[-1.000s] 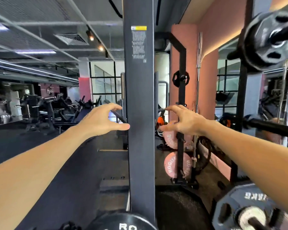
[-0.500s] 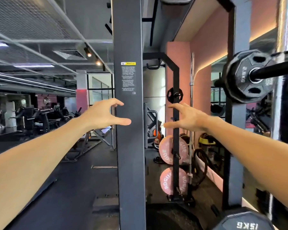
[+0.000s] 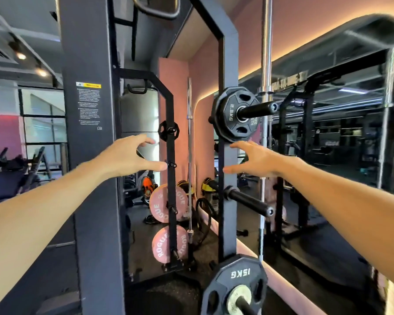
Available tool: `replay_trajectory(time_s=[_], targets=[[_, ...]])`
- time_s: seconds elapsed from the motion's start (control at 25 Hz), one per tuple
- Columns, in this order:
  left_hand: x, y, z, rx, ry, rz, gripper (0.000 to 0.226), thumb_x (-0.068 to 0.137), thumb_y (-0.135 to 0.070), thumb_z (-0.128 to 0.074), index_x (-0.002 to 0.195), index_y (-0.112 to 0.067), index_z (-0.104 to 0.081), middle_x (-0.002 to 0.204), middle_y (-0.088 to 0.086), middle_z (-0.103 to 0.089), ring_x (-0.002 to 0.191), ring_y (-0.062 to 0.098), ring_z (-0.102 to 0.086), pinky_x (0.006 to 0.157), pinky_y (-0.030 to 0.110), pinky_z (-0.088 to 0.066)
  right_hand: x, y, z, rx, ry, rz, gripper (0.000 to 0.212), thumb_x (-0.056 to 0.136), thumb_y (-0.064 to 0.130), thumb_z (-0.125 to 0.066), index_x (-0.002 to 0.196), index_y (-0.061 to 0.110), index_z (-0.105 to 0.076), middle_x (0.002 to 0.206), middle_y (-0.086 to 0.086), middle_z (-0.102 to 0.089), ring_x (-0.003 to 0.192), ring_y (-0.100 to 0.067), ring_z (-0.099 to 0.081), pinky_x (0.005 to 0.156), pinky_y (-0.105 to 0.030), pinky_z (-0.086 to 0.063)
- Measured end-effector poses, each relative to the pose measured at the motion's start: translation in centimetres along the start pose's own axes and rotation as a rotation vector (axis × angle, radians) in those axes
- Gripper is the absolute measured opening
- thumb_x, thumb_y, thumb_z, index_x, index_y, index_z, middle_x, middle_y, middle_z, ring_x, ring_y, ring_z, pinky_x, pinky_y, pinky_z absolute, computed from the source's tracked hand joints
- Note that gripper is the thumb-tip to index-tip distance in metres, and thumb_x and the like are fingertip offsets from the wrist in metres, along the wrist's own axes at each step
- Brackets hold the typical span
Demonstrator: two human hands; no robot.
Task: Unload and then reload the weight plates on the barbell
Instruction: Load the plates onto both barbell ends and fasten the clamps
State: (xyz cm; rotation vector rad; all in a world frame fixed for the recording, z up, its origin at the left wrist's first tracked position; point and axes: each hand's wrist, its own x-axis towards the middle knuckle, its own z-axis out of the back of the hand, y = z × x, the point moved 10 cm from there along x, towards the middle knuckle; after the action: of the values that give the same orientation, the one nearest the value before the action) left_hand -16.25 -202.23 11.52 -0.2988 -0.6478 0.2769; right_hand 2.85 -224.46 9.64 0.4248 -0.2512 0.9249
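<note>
Both my arms reach forward at chest height. My left hand (image 3: 127, 156) is open, fingers and thumb spread, holding nothing, in front of the rack's dark upright (image 3: 89, 155). My right hand (image 3: 251, 159) is also open and empty, its fingertips just below a black 2.5 kg plate (image 3: 231, 114) on an upper storage peg (image 3: 257, 110). A black 15 kg plate (image 3: 234, 285) sits on a lower peg at the bottom. Between them an empty peg (image 3: 248, 201) sticks out. No loaded barbell is in view.
A second upright (image 3: 228, 178) carries the pegs. A silver bar (image 3: 265, 110) stands vertically beside it. Pink Rogue plates (image 3: 166, 203) and a small black plate (image 3: 168, 130) hang on a farther rack. A mirror wall (image 3: 339, 155) runs on the right; benches stand far left.
The view has swung right and up: the upright slid left and the 2.5 kg plate came to centre. Both open hands have moved toward it, the right now just under the plate.
</note>
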Motion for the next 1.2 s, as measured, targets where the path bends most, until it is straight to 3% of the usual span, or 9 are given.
replay_trajectory(time_s=[0.12,0.32,0.6,0.84,1.04,1.2], targets=[[2.4,-4.7,-3.1,-0.039,0.028,-0.052,0.114,0.034,-0.091,-0.065,0.134,-0.038,-0.05,0.141,-0.009,-0.05,0.126,0.014,-0.047,0.104,0.037,-0.039,-1.7,-6.3,2.6,-0.022,-0.025,-0.085,0.097,0.075,0.07,-0.065,0.153,0.031,-0.024,0.159,-0.001,-0.023,0.141,-0.026,-0.033,0.114,-0.045,-0.032],[7.5,-12.0,-9.3,-0.081,0.018,-0.1,0.096,0.054,-0.075,-0.073,0.138,-0.036,-0.049,0.141,-0.008,-0.05,0.126,0.015,-0.047,0.101,0.036,-0.037,-2.8,-16.7,6.0,-0.048,-0.035,-0.16,0.1,0.072,0.073,-0.065,0.153,0.031,-0.023,0.159,-0.001,-0.022,0.141,-0.029,-0.034,0.113,-0.048,-0.033],[14.3,-16.5,-15.9,-0.084,-0.063,0.0,0.09,0.059,-0.068,-0.078,0.137,-0.035,-0.049,0.138,-0.008,-0.052,0.117,0.015,-0.051,0.089,0.03,-0.042,1.1,-29.4,8.4,-0.04,-0.019,-0.134,0.098,0.075,0.069,-0.066,0.154,0.031,-0.023,0.157,-0.003,-0.025,0.14,-0.03,-0.034,0.113,-0.047,-0.033],[19.3,-17.6,-14.5,0.008,-0.159,0.051,0.091,0.059,-0.068,-0.079,0.137,-0.034,-0.048,0.138,-0.006,-0.053,0.125,0.017,-0.048,0.101,0.035,-0.039,7.9,-30.0,10.3,0.037,-0.063,0.021,0.093,0.077,0.066,-0.066,0.152,0.028,-0.026,0.156,-0.005,-0.03,0.138,-0.028,-0.039,0.113,-0.043,-0.034],[23.4,-17.3,-12.1,0.048,-0.223,0.073,0.091,0.064,-0.062,-0.081,0.141,-0.03,-0.044,0.136,-0.004,-0.052,0.122,0.02,-0.051,0.099,0.037,-0.042,14.2,-27.4,12.5,0.124,-0.18,0.143,0.074,0.091,0.052,-0.06,0.151,0.021,-0.03,0.147,-0.013,-0.044,0.129,-0.027,-0.048,0.102,-0.035,-0.036],[27.0,-16.3,-11.3,0.097,-0.273,0.077,0.078,0.079,-0.053,-0.075,0.143,-0.023,-0.043,0.133,-0.002,-0.053,0.118,0.021,-0.053,0.093,0.031,-0.039,19.3,-26.5,13.0,0.19,-0.248,0.149,0.066,0.095,0.048,-0.056,0.148,0.015,-0.035,0.145,-0.013,-0.047,0.129,-0.028,-0.047,0.098,-0.03,-0.036]])
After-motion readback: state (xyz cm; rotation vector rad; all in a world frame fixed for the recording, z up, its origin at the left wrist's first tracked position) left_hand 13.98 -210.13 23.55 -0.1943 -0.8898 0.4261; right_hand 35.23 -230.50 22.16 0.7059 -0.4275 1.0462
